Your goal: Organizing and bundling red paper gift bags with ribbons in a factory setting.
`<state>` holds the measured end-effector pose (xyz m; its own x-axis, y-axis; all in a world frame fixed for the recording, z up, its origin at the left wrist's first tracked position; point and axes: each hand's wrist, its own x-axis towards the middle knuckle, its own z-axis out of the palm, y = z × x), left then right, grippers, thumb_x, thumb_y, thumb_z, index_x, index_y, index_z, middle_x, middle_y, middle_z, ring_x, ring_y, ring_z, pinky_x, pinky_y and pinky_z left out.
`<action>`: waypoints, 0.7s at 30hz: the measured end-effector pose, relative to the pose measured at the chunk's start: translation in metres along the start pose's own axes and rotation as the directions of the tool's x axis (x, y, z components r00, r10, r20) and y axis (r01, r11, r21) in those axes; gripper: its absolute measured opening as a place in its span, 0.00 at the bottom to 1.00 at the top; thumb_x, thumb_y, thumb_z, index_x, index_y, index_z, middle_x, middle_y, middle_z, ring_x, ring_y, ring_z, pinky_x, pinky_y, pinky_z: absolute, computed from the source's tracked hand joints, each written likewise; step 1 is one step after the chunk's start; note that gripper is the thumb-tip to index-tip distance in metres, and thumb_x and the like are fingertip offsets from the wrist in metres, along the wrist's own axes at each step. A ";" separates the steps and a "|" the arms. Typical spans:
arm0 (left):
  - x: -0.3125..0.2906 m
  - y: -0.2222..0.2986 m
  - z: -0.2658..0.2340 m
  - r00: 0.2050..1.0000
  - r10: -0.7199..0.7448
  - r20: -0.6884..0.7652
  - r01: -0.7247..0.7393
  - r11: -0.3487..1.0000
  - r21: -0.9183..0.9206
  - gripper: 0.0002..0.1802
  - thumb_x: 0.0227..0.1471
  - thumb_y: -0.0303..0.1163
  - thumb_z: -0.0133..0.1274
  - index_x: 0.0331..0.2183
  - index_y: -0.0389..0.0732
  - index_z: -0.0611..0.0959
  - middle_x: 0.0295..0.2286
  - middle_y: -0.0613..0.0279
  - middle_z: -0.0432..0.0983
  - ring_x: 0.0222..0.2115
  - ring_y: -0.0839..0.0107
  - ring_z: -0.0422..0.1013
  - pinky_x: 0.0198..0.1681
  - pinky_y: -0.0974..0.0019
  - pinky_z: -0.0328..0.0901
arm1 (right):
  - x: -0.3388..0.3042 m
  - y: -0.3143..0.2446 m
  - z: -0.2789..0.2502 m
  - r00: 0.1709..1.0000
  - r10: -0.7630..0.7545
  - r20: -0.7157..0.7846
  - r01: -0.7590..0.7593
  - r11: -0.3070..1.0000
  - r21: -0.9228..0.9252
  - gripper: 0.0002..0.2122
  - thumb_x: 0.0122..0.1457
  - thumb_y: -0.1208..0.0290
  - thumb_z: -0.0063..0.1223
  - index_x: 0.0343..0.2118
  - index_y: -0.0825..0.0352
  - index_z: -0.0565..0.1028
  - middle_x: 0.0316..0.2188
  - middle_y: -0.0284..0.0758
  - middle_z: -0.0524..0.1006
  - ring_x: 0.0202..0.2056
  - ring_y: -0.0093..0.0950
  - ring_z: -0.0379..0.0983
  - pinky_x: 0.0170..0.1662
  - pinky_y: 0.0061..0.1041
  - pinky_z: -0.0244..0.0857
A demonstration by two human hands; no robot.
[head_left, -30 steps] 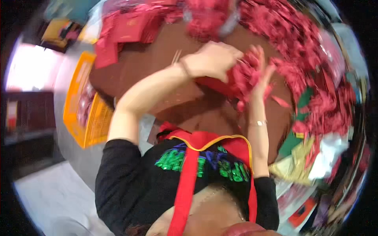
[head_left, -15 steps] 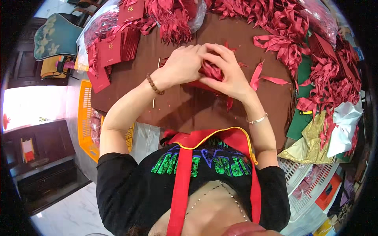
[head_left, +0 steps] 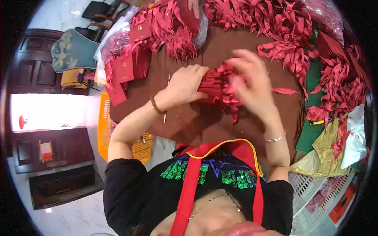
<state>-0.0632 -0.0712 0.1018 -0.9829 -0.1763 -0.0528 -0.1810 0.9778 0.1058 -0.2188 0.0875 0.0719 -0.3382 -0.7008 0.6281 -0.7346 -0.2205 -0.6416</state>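
My left hand [head_left: 185, 83] is closed around a thick stack of red card pieces [head_left: 210, 87], its fingers over the top and thumb on the near side. Red ribbons [head_left: 233, 103] spill loosely from the stack's right end. Over these ribbons, my right hand [head_left: 254, 82] is smeared by motion, so its grip is not clear. A single red ribbon strip [head_left: 285, 91] lies on the brown-covered table [head_left: 181, 122], right of my right hand. To the left of my left hand stands a row of red cards [head_left: 123, 67] with a gold mark.
Heaps of red ribbons [head_left: 271, 19] line the table's far side and more hang at the right. Clear plastic bags lie among them. Another person's hand [head_left: 194, 7] shows at the far edge. An orange crate [head_left: 103, 129] stands at lower left, a white crate [head_left: 307, 179] at lower right.
My hands have moved apart: the right shifted right to the ribbon end, the left still grips the stack. More of the stack shows now. The whole view has shifted slightly.
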 end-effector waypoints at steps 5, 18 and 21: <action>0.004 -0.006 0.008 0.994 0.083 -0.074 -0.091 0.989 -0.120 0.27 0.34 0.38 0.58 0.39 0.39 0.72 0.34 0.56 0.70 0.35 0.55 0.68 0.38 0.56 0.63 | 0.013 -0.013 0.049 0.958 -0.094 0.272 0.072 0.993 0.090 0.32 0.40 0.59 0.62 0.51 0.62 0.63 0.54 0.43 0.58 0.54 0.40 0.55 0.56 0.39 0.50; -0.005 -0.023 -0.026 0.969 -0.020 0.247 0.162 0.806 -0.570 0.43 0.34 0.27 0.61 0.52 0.36 0.57 0.49 0.51 0.59 0.50 0.63 0.60 0.53 0.64 0.55 | 0.003 -0.005 0.053 0.969 -0.015 0.245 0.002 0.999 0.053 0.20 0.52 0.66 0.50 0.50 0.60 0.66 0.49 0.36 0.64 0.44 0.35 0.63 0.49 0.33 0.55; -0.010 -0.026 -0.029 0.954 -0.134 0.269 0.293 0.617 -0.730 0.43 0.32 0.27 0.63 0.51 0.35 0.59 0.49 0.53 0.58 0.51 0.65 0.58 0.53 0.65 0.55 | 0.006 0.000 0.053 0.957 -0.049 0.284 0.034 0.998 0.059 0.12 0.53 0.66 0.49 0.41 0.60 0.72 0.41 0.33 0.69 0.43 0.33 0.64 0.45 0.32 0.56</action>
<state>-0.0500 -0.0983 0.1279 -0.9044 -0.2683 -0.3318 -0.4235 0.4691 0.7750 -0.1899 0.0472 0.0521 -0.1203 -0.8530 0.5078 -0.7099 -0.2837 -0.6447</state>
